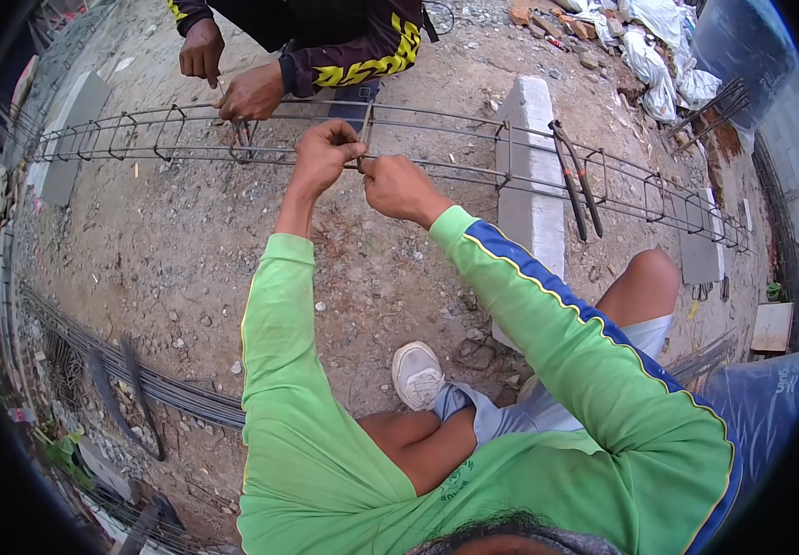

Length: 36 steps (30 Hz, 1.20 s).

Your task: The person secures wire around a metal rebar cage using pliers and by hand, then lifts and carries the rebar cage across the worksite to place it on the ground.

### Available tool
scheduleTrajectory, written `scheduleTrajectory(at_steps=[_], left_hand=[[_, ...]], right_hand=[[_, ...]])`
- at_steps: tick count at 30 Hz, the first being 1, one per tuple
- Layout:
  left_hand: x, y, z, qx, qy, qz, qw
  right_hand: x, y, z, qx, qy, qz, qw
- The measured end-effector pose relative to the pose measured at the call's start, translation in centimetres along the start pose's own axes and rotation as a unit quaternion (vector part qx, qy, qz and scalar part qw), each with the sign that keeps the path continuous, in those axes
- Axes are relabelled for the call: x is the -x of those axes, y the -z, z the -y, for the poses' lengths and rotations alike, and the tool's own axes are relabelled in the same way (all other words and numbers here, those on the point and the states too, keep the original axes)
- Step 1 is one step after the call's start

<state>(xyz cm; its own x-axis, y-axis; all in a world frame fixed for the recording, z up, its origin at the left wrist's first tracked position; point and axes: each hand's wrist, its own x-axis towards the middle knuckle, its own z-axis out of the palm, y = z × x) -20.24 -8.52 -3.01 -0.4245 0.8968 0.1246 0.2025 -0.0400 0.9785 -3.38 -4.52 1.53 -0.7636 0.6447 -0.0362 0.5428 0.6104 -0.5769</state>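
Note:
A long rebar cage (455, 168) of thin bars and square stirrups runs across the view, raised on concrete blocks. At its near lower bar, my left hand (324, 155) is closed in a pinch beside a stirrup. My right hand (403, 189) meets it from the right, thumb and fingers pressed together at the same joint. Whatever small piece lies between the fingertips is too hidden to name. To the right, a black long-handled cutting tool (577, 180) with reddish bands rests over the cage bars.
Across the cage, a co-worker's hands (253, 92) work at a bar. One concrete block (531, 180) supports the cage near its middle. Bundled steel rods (187, 398) lie on the ground at the left. White sacks (649, 55) and a blue drum (742, 55) stand at the upper right.

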Motion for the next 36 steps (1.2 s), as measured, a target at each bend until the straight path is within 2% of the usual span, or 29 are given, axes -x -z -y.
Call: scheduleTrajectory(at_steps=[2, 6, 10, 13, 15, 16, 17, 18, 19, 21, 23, 25, 27, 28, 29, 30, 31, 33, 36], left_hand=[[0.1, -0.1, -0.4, 0.012, 0.004, -0.001, 1.0], [0.2, 0.2, -0.5, -0.041, 0.005, -0.019, 0.999], [0.6, 0.2, -0.9, -0.019, 0.0, 0.012, 1.0], [0.8, 1.0, -0.5, 0.058, -0.016, 0.07, 0.996], [0.8, 1.5, -0.2, 0.055, -0.057, 0.086, 0.993], [0.8, 1.8, 0.1, 0.051, -0.096, 0.103, 0.989], [0.9, 2.2, 0.4, 0.052, -0.095, 0.094, 0.99], [1.2, 2.5, 0.3, 0.026, -0.119, 0.11, 0.986], [1.5, 2.8, 0.1, -0.001, -0.141, 0.129, 0.982], [2.0, 2.6, -0.2, -0.049, -0.157, 0.114, 0.98], [2.4, 2.4, -0.5, -0.095, -0.176, 0.102, 0.975], [2.7, 2.4, -0.7, -0.207, -0.272, 0.079, 0.936], [2.7, 2.1, -1.0, -0.205, -0.276, 0.062, 0.937], [2.7, 1.9, -1.1, -0.202, -0.279, 0.045, 0.938], [2.5, 1.8, -1.0, -0.202, -0.278, 0.042, 0.938], [2.1, 1.8, -0.7, -0.143, -0.227, 0.068, 0.961], [2.0, 1.8, -0.5, -0.083, -0.175, 0.093, 0.977], [1.9, 1.9, -0.4, -0.084, -0.182, 0.094, 0.975], [1.8, 2.0, -0.6, -0.097, -0.193, 0.094, 0.972]], right_hand=[[-0.3, 0.7, 0.5, 0.032, 0.004, 0.035, 0.999], [-0.9, 0.2, 0.2, 0.039, 0.034, 0.039, 0.998], [-1.0, 1.5, 0.1, 0.106, 0.07, 0.062, 0.99], [-0.8, 0.7, 0.4, 0.123, 0.09, 0.064, 0.986], [-0.5, -1.2, 0.6, -0.008, 0.02, -0.043, 0.999], [-0.3, -1.8, 0.6, -0.005, 0.026, -0.04, 0.999], [0.1, -2.4, 0.6, -0.183, -0.058, -0.031, 0.981], [0.6, -2.7, 1.0, -0.353, -0.144, -0.018, 0.924], [1.2, -3.0, 1.4, -0.352, -0.143, -0.012, 0.925], [2.2, -3.4, 2.6, -0.546, -0.181, -0.002, 0.818], [2.7, -3.5, 3.8, -0.536, -0.17, 0.001, 0.827], [2.8, -3.9, 3.7, -0.526, -0.157, 0.001, 0.836], [2.6, -4.2, 3.4, -0.417, -0.085, -0.038, 0.904], [2.6, -3.7, 3.6, -0.415, -0.083, -0.036, 0.905], [2.9, -3.1, 3.5, -0.334, -0.071, -0.042, 0.939], [3.1, -2.4, 3.8, -0.25, -0.058, -0.047, 0.965], [3.0, -2.1, 3.5, -0.248, -0.057, -0.044, 0.966], [2.2, -1.4, 3.1, -0.13, -0.006, -0.018, 0.991], [0.4, -0.2, 2.8, -0.042, 0.045, -0.017, 0.998]])
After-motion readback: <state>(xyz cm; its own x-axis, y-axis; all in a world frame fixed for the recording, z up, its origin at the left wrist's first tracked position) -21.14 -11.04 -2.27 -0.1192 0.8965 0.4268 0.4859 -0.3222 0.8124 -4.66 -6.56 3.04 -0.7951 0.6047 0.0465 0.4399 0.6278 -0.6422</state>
